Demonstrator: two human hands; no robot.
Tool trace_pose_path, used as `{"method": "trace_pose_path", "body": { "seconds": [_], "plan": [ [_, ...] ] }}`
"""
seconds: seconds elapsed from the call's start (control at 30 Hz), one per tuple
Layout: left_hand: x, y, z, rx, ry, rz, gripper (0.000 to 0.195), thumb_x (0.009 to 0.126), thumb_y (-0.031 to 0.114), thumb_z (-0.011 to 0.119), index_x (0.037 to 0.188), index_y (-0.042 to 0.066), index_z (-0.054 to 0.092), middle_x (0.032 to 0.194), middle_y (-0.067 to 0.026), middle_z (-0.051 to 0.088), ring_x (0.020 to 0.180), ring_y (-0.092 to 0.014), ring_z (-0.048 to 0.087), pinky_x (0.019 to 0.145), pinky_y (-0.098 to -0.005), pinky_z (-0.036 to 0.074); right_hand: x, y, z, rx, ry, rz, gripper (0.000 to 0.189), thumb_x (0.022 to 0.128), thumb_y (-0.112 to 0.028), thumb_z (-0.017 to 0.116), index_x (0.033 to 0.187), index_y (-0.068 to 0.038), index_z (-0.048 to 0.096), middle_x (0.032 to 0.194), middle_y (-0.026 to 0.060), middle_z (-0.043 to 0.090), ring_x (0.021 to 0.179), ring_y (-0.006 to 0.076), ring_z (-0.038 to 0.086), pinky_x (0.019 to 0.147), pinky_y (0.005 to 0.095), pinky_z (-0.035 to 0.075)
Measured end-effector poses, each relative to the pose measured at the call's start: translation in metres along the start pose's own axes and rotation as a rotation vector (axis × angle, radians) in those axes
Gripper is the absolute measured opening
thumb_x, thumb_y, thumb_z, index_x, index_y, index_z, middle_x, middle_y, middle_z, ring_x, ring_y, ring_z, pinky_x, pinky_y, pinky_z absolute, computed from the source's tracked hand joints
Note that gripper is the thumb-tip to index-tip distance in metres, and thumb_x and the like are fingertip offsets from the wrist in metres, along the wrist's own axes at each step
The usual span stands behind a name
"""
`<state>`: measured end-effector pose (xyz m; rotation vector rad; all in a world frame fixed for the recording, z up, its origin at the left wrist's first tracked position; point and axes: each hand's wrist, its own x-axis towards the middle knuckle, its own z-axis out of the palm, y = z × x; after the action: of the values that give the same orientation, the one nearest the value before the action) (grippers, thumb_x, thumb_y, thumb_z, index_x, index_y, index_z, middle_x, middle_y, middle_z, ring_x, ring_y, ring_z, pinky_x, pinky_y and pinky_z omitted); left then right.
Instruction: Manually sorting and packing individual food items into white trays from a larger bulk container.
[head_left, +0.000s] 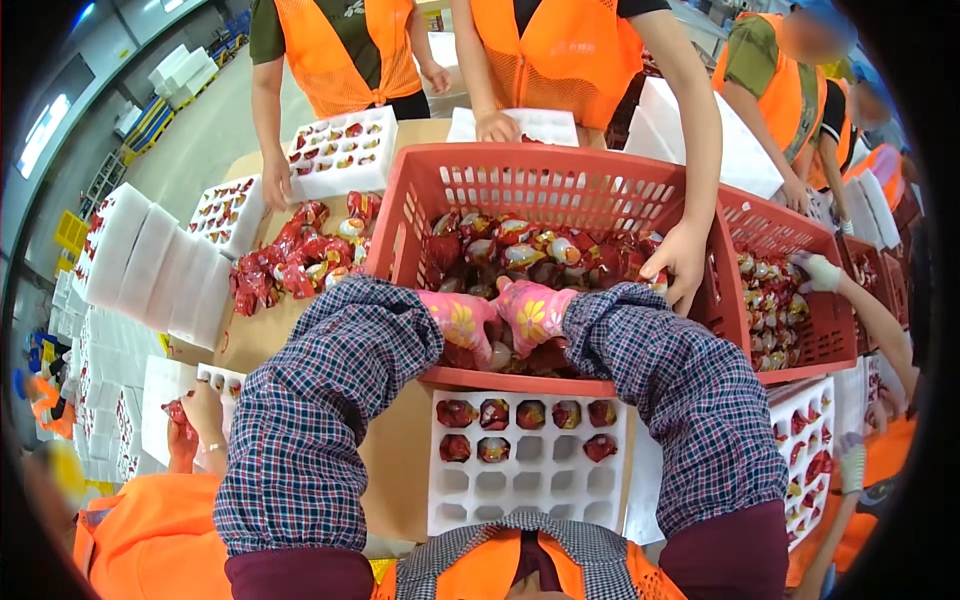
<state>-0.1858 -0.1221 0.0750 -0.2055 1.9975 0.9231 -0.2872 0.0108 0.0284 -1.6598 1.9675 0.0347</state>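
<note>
Both my hands reach into a red plastic crate (532, 386) and wear pink gloves with yellow flowers. My left hand (461, 322) points down among egg-shaped packets (521, 255) in red, gold and clear wrappers. Right beside it, my right hand (531, 313) also reaches down into the packets. Fingertips of both hands are partly hidden, so whether either grips a packet is unclear. In front of my body lies a white foam tray (529, 480). Its far row holds packets across, its second row holds some at both sides, and the nearer cells show bare.
A co-worker's hand (679, 262) is in the same crate, at its right. Loose packets (300, 251) lie on the cardboard-coloured table to the left, near stacked foam trays (150, 262). Another red crate (810, 352) adjoins on the right. Co-workers in orange vests (540, 67) stand around.
</note>
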Motion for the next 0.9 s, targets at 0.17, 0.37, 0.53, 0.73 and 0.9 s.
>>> {"method": "trace_pose_path", "body": {
  "seconds": [0.17, 0.37, 0.53, 0.73, 0.9],
  "plan": [
    [0.003, -0.002, -0.007, 0.196, 0.250, 0.253, 0.049, 0.062, 0.028, 0.082, 0.105, 0.008, 0.070, 0.098, -0.0134, 0.068, 0.096, -0.027, 0.064, 0.084, -0.0379, 0.050, -0.030, -0.005, -0.034, -0.180, 0.170, -0.020, 0.064, 0.053, -0.025, 0.083, 0.115, -0.020, 0.065, 0.113, 0.0222, 0.054, 0.102, 0.0377, 0.059, 0.084, 0.0445, 0.052],
    [-0.030, 0.027, -0.012, 0.160, 0.650, 0.533, 0.034, 0.061, 0.014, 0.081, 0.093, 0.008, 0.072, 0.109, -0.0126, 0.060, 0.107, -0.030, 0.058, 0.093, -0.0375, 0.047, -0.087, -0.029, -0.088, -0.301, 0.417, 0.108, 0.059, 0.055, -0.020, 0.076, 0.111, -0.008, 0.063, 0.103, 0.0228, 0.052, 0.098, 0.0396, 0.055, 0.085, 0.0452, 0.047],
    [-0.088, 0.059, -0.004, 0.335, 0.861, 0.822, 0.025, 0.062, 0.018, 0.082, 0.083, 0.011, 0.071, 0.095, -0.0089, 0.062, 0.094, -0.028, 0.063, 0.085, -0.0343, 0.051, -0.144, -0.074, -0.116, -0.359, 0.656, 0.076, 0.062, 0.051, -0.017, 0.080, 0.111, -0.007, 0.063, 0.103, 0.0203, 0.050, 0.097, 0.0381, 0.053, 0.082, 0.0446, 0.046],
    [-0.180, 0.083, 0.073, 0.480, 0.865, 0.948, 0.025, 0.058, 0.007, 0.076, 0.082, 0.008, 0.070, 0.100, -0.0086, 0.062, 0.088, -0.026, 0.065, 0.077, -0.0345, 0.054, -0.224, -0.159, -0.085, -0.239, 0.977, -0.054, 0.065, 0.048, -0.015, 0.078, 0.110, -0.007, 0.062, 0.100, 0.0194, 0.050, 0.095, 0.0400, 0.054, 0.082, 0.0480, 0.046],
    [-0.149, 0.018, 0.185, 0.290, 0.677, 0.876, 0.030, 0.056, 0.012, 0.081, 0.084, 0.013, 0.071, 0.091, -0.0060, 0.060, 0.085, -0.028, 0.063, 0.074, -0.0372, 0.054, -0.226, -0.198, 0.049, 0.172, 0.687, 0.215, 0.068, 0.052, -0.021, 0.083, 0.115, -0.008, 0.062, 0.119, 0.0242, 0.049, 0.111, 0.0437, 0.051, 0.093, 0.0458, 0.047]
  ]
}}
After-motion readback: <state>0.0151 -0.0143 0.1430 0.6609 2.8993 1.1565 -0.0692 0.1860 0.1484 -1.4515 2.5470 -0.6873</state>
